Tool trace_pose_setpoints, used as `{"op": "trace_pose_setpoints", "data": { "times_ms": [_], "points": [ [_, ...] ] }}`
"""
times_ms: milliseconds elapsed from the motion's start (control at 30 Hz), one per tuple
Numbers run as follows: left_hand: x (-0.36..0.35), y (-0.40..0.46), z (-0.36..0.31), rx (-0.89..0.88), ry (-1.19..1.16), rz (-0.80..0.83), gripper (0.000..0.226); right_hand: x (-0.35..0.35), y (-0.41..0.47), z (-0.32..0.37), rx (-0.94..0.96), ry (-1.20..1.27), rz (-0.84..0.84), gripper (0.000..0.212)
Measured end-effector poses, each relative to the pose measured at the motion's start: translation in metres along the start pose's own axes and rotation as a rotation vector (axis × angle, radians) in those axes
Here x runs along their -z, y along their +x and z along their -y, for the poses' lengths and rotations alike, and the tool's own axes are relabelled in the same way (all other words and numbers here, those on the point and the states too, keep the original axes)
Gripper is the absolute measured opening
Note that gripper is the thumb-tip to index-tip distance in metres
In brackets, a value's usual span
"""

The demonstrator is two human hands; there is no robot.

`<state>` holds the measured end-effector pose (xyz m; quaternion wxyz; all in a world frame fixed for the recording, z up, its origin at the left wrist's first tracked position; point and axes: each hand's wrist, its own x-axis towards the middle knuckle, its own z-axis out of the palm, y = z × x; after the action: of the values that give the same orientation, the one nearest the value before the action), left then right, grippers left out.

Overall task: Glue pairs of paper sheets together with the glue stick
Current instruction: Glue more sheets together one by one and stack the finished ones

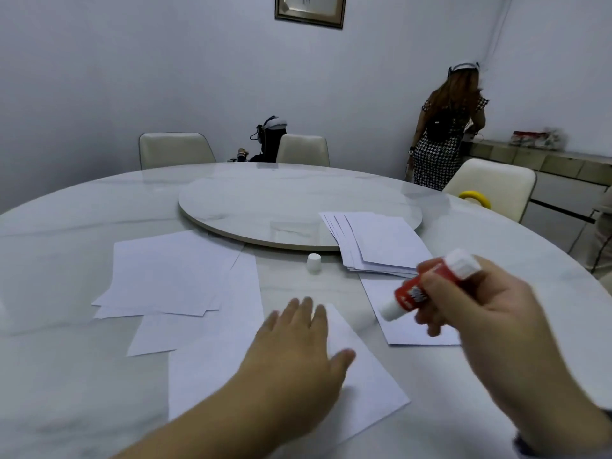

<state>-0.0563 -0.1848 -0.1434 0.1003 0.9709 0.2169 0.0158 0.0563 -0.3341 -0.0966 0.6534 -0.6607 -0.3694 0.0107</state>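
My left hand [294, 349] lies flat, fingers spread, on a white paper sheet [371, 385] at the front of the marble table [66, 260]. My right hand [490, 329] holds a red and white glue stick [417, 291] tilted above another single sheet [407, 332], its uncapped end pointing down-left. The stick's white cap [314, 262] stands upright on the table. A fanned stack of sheets [377, 243] lies behind the glue stick. A loose pile of sheets [169, 276] is spread at the left.
A round turntable [291, 203] fills the table's middle. A yellow tape roll [474, 197] sits at the far right edge. Cream chairs [175, 150] ring the far side. One person [443, 134] stands at a sideboard; another sits behind a chair.
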Motion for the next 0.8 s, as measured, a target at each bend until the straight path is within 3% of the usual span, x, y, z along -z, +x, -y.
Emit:
{"op": "trace_pose_setpoints", "data": {
  "times_ms": [67,167,667,800],
  "points": [
    [-0.012,0.002,-0.005,0.061,0.098,0.12,0.073,-0.015,0.006,-0.007,0.004,-0.156,0.054,0.007],
    [-0.009,0.002,0.005,-0.055,0.075,0.199,0.069,-0.029,0.014,-0.017,-0.007,-0.294,0.126,0.004],
    [-0.012,0.001,0.012,-0.112,0.087,0.142,0.067,-0.025,0.008,-0.034,0.023,-0.538,0.288,0.013],
    [-0.013,0.002,0.012,-0.109,0.091,0.145,0.068,-0.013,-0.014,-0.016,-0.006,-0.531,0.37,0.03]
  ]
}}
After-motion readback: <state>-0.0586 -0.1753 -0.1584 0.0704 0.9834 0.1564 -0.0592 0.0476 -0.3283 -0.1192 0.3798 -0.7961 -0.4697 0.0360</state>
